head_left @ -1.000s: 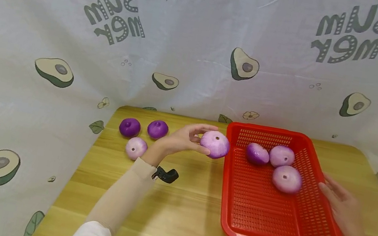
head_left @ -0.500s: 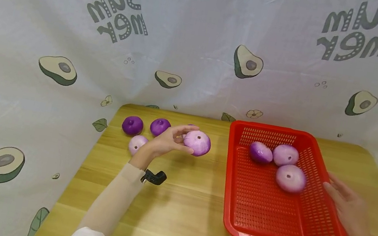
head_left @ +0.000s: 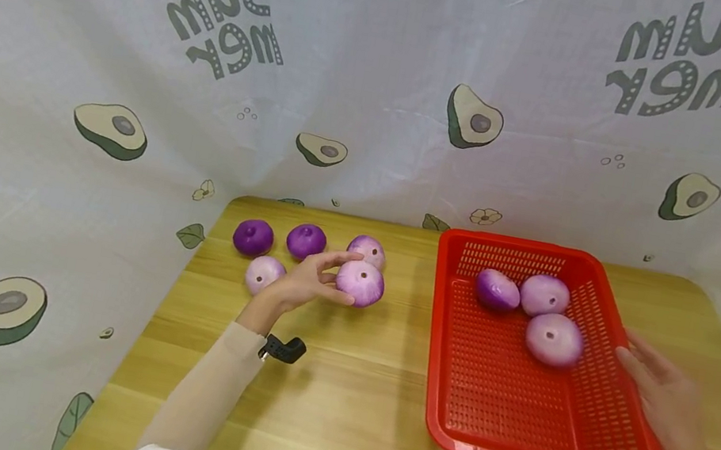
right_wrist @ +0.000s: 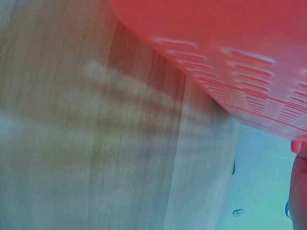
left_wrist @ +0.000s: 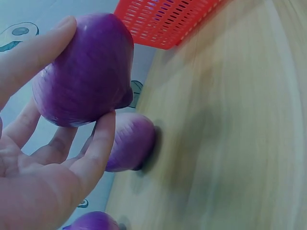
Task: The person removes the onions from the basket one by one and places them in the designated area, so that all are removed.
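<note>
My left hand [head_left: 303,281] holds a purple-and-white onion [left_wrist: 88,69], thumb on one side and fingers on the other. It hangs over the table; in the left wrist view its pointed tip faces the wooden surface. Just behind it stands a pale purple onion [head_left: 368,249], partly covered in the head view. On the right, my right hand [head_left: 661,387] grips the side rim of a red plastic basket [head_left: 434,351], with the thumb over the edge. Three onions lie inside: a tilted one [head_left: 497,290], a pale one [head_left: 544,296] and a larger pale one [head_left: 554,340].
Two dark purple onions [head_left: 253,237] [head_left: 306,241] sit at the back left of the wooden table [head_left: 327,412]. A paler onion [head_left: 264,272] lies in front of them, beside my left wrist. A white curtain [head_left: 389,61] printed with avocados hangs behind the table.
My left hand has carried the onion left, away from the basket's edge, and lower, to in front of the pale onion. My right hand stays on the basket rim.
</note>
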Demonstrator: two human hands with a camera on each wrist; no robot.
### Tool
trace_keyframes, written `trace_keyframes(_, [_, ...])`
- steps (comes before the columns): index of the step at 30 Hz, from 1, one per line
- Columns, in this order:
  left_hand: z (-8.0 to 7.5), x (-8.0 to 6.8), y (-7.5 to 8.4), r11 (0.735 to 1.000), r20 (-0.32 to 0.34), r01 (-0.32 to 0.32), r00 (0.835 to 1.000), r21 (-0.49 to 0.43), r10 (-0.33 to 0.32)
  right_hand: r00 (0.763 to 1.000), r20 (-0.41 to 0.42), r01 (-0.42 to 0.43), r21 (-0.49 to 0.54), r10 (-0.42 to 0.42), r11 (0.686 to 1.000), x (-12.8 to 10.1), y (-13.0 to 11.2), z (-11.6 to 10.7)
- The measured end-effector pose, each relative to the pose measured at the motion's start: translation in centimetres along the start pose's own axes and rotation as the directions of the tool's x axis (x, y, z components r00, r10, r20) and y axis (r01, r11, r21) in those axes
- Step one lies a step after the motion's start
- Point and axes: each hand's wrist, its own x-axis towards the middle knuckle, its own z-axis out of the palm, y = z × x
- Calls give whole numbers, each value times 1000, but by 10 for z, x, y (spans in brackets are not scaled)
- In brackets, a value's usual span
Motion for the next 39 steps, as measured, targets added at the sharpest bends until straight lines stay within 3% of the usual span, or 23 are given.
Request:
trace_keyframes(12, [0, -1, -15, 998, -33, 48, 998, -28, -49, 1000, -2, -9, 22, 9, 1000, 2, 0, -1])
trace_keyframes(19, [0, -3, -22, 998, -38, 51, 998, -46, -53, 998, 47, -51, 216, 42, 975, 1, -1, -2])
trace_keyframes(21, [0, -3, -24, 998, -38, 46, 998, -49, -48, 998, 48, -51, 227, 41, 973, 0, -2, -1])
trace_keyframes(29, [0, -2, -32, 996, -64, 73, 995, -56, -76, 997, 39, -73, 175, 67, 982, -1, -5, 1])
trace_keyframes(31, [0, -3, -34, 995, -68, 84, 994, -57, -88, 997, 45, -77, 204, 69, 976, -1, -4, 1])
trace_keyframes(35, [0, -3, -36, 994, -74, 96, 992, -48, -99, 998, 40, -57, 213, 49, 976, -1, -3, 1])
trace_keyframes(39, [-1, -3, -37, 995, -64, 86, 994, -48, -89, 999, 28, -34, 157, 30, 987, -1, -2, 1])
